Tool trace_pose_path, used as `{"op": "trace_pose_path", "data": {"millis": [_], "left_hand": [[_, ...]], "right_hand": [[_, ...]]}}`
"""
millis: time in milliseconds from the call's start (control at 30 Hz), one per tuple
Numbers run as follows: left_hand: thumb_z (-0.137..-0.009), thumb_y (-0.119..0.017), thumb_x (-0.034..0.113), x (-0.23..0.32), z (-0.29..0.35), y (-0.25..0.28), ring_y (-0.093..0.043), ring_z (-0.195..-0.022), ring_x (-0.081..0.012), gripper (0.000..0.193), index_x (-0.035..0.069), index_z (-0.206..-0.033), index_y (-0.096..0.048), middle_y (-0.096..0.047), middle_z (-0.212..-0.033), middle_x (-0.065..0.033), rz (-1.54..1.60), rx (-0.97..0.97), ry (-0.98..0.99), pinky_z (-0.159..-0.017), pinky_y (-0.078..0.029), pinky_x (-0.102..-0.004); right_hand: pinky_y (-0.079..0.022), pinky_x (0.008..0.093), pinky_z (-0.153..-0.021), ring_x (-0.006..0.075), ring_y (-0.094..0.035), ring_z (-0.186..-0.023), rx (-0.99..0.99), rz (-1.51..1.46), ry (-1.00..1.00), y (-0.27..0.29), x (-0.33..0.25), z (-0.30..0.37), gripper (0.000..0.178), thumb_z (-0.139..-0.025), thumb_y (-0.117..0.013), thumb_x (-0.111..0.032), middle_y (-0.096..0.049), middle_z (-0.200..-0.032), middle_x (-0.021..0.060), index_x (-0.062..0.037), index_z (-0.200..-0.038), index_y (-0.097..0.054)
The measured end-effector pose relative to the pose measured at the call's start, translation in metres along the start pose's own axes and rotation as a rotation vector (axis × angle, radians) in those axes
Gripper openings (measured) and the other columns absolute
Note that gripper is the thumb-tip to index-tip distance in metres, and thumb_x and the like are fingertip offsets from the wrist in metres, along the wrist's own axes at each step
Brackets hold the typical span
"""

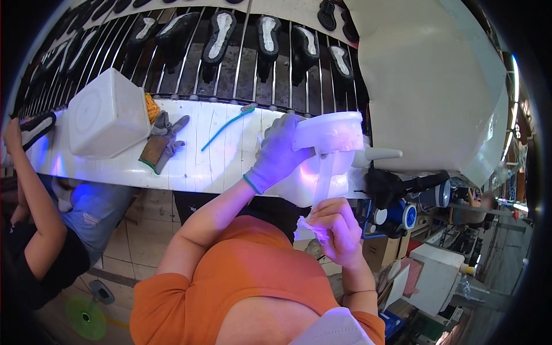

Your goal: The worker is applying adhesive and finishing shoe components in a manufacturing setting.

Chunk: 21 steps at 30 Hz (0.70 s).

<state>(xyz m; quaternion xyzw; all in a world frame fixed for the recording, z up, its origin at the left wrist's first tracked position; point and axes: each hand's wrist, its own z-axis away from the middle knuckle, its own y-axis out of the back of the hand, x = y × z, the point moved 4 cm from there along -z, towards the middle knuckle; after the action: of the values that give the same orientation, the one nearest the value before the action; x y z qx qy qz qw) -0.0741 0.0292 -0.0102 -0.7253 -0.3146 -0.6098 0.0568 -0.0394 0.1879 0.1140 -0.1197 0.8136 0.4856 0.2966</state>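
My left hand [277,154], in a grey glove with a green cuff edge, is closed on a white round plastic container [329,131], holding it tilted over the bench's front edge. A pale translucent strip [324,181] runs from the container's underside down to my bare right hand [338,227]. The fingers of that hand are pinched round the strip's lower end, where a crumpled bit sticks out. Behind and below the container are more white plastic and a white tapered nozzle [384,153]; whether these are one piece I cannot tell.
The white bench [201,167] carries a square white tub [106,115], spare grey gloves [164,142] and a green-handled brush [227,127]. Beyond it, black shoe soles [219,37] with white middles lie on metal rollers. A co-worker [43,230] at left holds a sole. Blue containers [402,215] stand right.
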Motion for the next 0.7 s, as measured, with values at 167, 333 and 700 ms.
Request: {"op": "trace_pose_path", "data": {"millis": [167, 333, 700], "left_hand": [[-0.068, -0.078, 0.023, 0.008, 0.009, -0.001, -0.056, -0.096, -0.0314, 0.052, 0.006, -0.110, -0.051, -0.057, -0.099, -0.0105, 0.008, 0.080, -0.019, -0.084, -0.043, -0.0441], [-0.067, -0.078, 0.021, 0.013, 0.017, -0.006, -0.056, -0.095, -0.0323, 0.054, 0.006, -0.112, -0.051, -0.057, -0.099, -0.0109, -0.054, 0.146, -0.040, -0.084, -0.043, -0.0451], [-0.066, -0.078, 0.019, 0.008, 0.016, -0.006, -0.056, -0.095, -0.0319, 0.051, 0.006, -0.109, -0.052, -0.057, -0.100, -0.0130, 0.045, 0.122, -0.008, -0.083, -0.042, -0.0439]], "right_hand": [[-0.048, 0.0319, -0.065, 0.0225, -0.057, -0.074, 0.267, -0.048, -0.200, 0.021, 0.001, 0.021, 0.018, -0.085, -0.066, -0.014, -0.056, -0.077, 0.0096, -0.0042, -0.076, -0.053], [-0.050, 0.0352, -0.070, 0.0267, -0.059, -0.080, 0.153, -0.077, -0.156, 0.011, -0.015, 0.030, 0.011, -0.076, -0.065, 0.004, -0.057, -0.084, 0.0126, -0.0010, -0.084, -0.059], [-0.047, 0.0347, -0.063, 0.0283, -0.055, -0.074, 0.280, 0.173, -0.277, 0.019, 0.022, 0.052, 0.017, -0.072, -0.060, 0.012, -0.051, -0.081, 0.0134, 0.0002, -0.083, -0.053]]}}
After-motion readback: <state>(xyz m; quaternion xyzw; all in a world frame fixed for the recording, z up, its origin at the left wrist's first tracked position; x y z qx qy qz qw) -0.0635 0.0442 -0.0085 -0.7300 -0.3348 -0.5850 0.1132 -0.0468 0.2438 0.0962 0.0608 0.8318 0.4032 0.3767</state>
